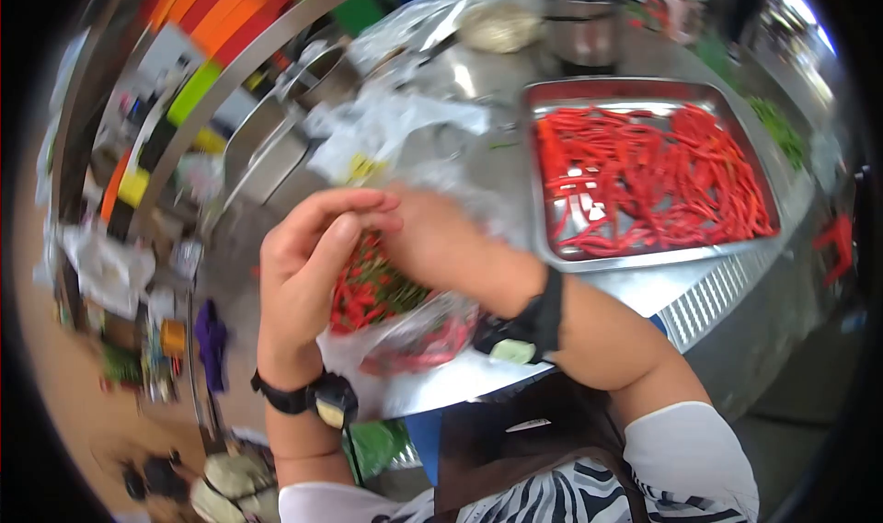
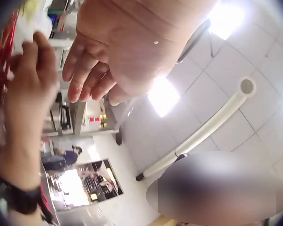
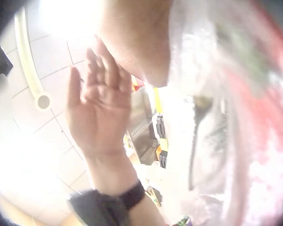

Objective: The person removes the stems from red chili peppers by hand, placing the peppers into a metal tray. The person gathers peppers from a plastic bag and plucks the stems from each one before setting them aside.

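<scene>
A clear plastic bag (image 1: 414, 344) of red chillies (image 1: 363, 293) with green stems lies at the near edge of the steel table (image 1: 662, 288). Both hands hover over its open mouth. My left hand (image 1: 308, 256) comes from the near side, its fingers loosely bent above the chillies; the right wrist view shows this left hand (image 3: 99, 108) with a flat palm and straight fingers, holding nothing. My right hand (image 1: 441, 247) reaches in from the right, and its fingertips are hidden behind the left fingers. In the left wrist view the right hand (image 2: 28, 84) is blurred.
A steel tray (image 1: 644, 258) holding several red chillies (image 1: 653, 178) sits to the right of the bag. Crumpled plastic bags (image 1: 395, 127), a bowl (image 1: 501, 26) and a pot (image 1: 579, 26) stand further back. Green vegetables (image 1: 782, 132) lie at the far right.
</scene>
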Motion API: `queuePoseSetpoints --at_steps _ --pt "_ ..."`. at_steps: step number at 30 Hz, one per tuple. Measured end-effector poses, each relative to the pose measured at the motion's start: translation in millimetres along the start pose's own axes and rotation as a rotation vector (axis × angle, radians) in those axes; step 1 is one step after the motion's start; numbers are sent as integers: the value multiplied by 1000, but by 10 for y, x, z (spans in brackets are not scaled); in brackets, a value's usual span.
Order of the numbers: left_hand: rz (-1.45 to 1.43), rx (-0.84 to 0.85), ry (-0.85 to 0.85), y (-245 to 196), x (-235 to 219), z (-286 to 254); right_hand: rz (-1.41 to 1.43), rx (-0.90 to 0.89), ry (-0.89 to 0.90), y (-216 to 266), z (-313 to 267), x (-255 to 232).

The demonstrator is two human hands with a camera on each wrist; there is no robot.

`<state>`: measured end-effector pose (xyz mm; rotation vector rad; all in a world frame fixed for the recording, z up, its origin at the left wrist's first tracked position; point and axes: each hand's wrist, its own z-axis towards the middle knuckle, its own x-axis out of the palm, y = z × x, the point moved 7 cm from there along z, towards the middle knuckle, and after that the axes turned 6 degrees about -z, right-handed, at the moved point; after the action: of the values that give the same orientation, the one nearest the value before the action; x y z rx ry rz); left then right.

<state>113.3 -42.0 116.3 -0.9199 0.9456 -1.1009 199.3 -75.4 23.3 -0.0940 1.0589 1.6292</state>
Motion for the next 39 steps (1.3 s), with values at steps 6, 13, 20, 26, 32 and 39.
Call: queuePoseSetpoints --at_steps 6,13,20,26,32,39 --pt "541 -218 -218 743 -705 -479 -106 167 300 82 20 -335" --pt "868 103 -432 697 -892 -588 -552 44 140 -69 55 -445" --pt "1173 58 -695 714 -1199 -755 -628 20 -77 5 68 -455" --pt "529 -501 -583 1541 -1663 -782 -573 318 314 -426 25 -281" --pt "-7 -80 -654 1064 -1479 -684 -257 110 -163 -37 129 -619" --pt "-267 184 -747 701 -1288 -750 -335 80 -140 -173 119 -523"
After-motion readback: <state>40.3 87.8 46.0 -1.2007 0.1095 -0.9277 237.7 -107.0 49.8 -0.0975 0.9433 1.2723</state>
